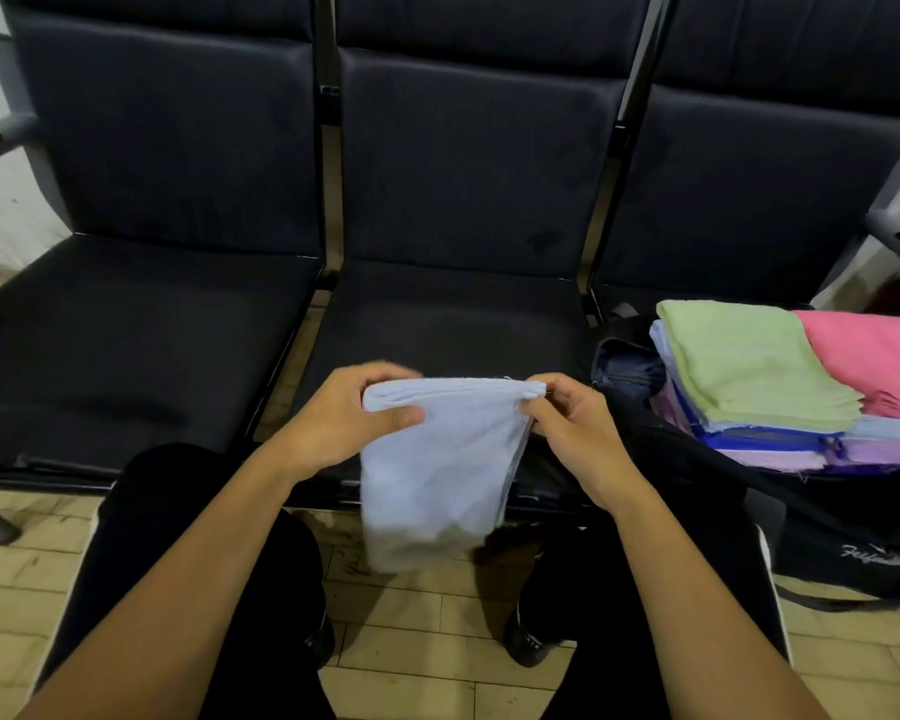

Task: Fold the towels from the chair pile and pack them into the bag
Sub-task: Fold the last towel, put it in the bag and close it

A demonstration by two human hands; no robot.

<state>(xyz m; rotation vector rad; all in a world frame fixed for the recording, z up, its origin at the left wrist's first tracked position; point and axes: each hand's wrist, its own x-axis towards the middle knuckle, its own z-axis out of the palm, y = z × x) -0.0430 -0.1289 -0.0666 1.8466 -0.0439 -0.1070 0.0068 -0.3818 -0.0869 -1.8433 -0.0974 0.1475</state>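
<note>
Center of frame, left hand (341,415) and right hand (570,426) each pinch a top corner of the pale blue towel (432,475); it hangs folded, long axis vertical. Black bag (853,532) with stacked towels (754,371) sits mid-right, nearer the right hand.

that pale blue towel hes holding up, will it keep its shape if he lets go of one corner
Probably not. The towel hangs limp below the left hand and right hand pinching its top edge, so it looks floppy. It seems thin and light, as fingertips alone carry it. A freed corner would likely droop.
</note>
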